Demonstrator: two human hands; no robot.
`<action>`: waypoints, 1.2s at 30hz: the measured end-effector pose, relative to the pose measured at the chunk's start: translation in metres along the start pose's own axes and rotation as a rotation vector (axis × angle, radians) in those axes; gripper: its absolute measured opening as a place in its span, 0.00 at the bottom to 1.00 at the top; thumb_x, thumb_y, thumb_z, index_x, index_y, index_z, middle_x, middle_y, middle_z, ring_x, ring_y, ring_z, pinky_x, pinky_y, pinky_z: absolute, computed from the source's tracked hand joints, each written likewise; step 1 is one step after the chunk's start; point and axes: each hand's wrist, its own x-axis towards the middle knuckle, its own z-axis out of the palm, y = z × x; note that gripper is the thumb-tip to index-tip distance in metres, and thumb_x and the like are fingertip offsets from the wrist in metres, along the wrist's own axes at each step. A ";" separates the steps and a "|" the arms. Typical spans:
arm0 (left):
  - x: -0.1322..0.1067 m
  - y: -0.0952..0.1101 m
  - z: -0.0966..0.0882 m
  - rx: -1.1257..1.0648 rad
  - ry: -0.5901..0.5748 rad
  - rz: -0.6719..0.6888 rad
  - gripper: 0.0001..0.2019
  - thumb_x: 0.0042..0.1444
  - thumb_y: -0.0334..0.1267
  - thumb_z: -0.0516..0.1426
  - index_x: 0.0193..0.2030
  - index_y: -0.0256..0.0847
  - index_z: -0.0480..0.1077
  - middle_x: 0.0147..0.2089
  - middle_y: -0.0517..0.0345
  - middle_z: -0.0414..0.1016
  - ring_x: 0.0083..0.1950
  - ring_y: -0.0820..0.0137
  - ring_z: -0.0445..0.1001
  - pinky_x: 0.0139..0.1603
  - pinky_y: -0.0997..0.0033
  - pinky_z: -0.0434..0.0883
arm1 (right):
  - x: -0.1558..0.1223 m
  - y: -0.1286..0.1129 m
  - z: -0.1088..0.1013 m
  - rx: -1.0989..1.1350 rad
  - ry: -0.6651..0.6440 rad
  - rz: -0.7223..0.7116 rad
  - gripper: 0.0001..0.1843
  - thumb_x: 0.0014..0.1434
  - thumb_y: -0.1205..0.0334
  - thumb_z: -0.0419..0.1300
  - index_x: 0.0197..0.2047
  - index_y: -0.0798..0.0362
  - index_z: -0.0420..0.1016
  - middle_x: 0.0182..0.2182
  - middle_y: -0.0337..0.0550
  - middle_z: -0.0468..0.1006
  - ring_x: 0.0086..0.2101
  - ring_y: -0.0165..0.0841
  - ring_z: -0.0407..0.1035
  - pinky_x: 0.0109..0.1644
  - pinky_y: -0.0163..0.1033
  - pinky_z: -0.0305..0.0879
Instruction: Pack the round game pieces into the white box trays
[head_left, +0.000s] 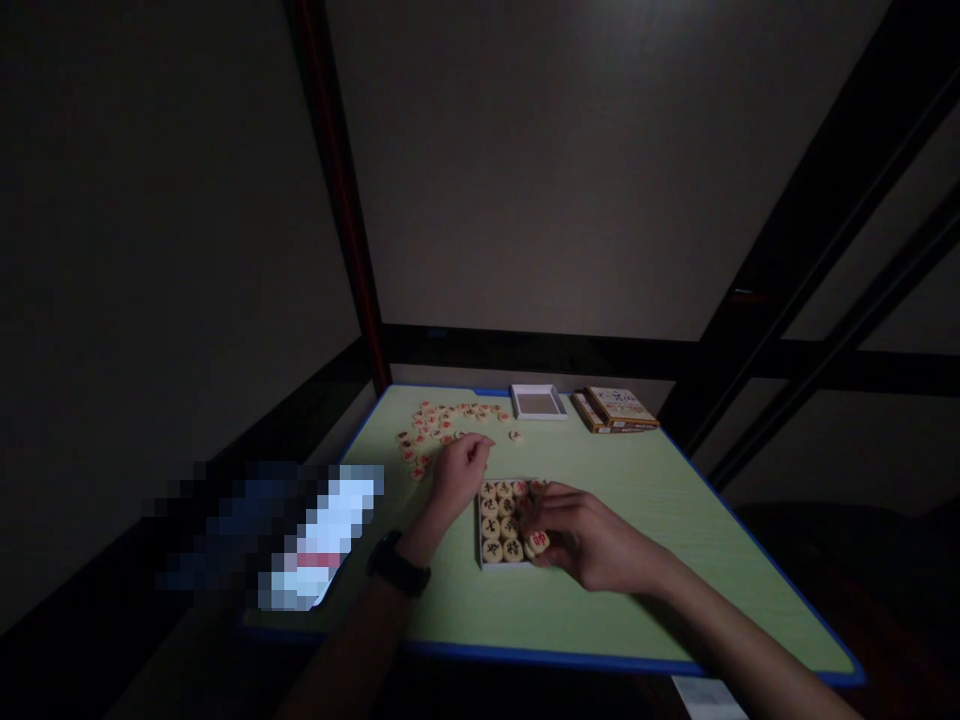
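A small white box (481, 528) lies on the green table (675, 520) and holds several round chess pieces (501, 518) laid in rows. My right hand (592, 540) rests at the box's right side, fingers closed on one red-marked piece (537, 543) at its lower right corner. My left hand (461, 470), a dark watch on its wrist, hovers just beyond the box's upper left corner with curled fingers pinched together near a scatter of loose pieces (439, 425); what it holds is too small to see.
At the table's far edge lie an empty white box lid (538, 401) and a yellow printed box (616, 408). A blurred-out object (300, 540) covers the table's left edge. Dark bed-frame posts (341, 200) rise behind the table.
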 end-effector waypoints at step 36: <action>-0.023 0.023 -0.005 0.862 -0.210 0.120 0.26 0.68 0.43 0.38 0.40 0.37 0.76 0.36 0.41 0.80 0.37 0.60 0.79 0.39 0.66 0.69 | 0.016 0.096 -0.034 -0.252 0.189 0.288 0.07 0.61 0.66 0.59 0.38 0.56 0.79 0.36 0.49 0.81 0.38 0.37 0.73 0.45 0.41 0.68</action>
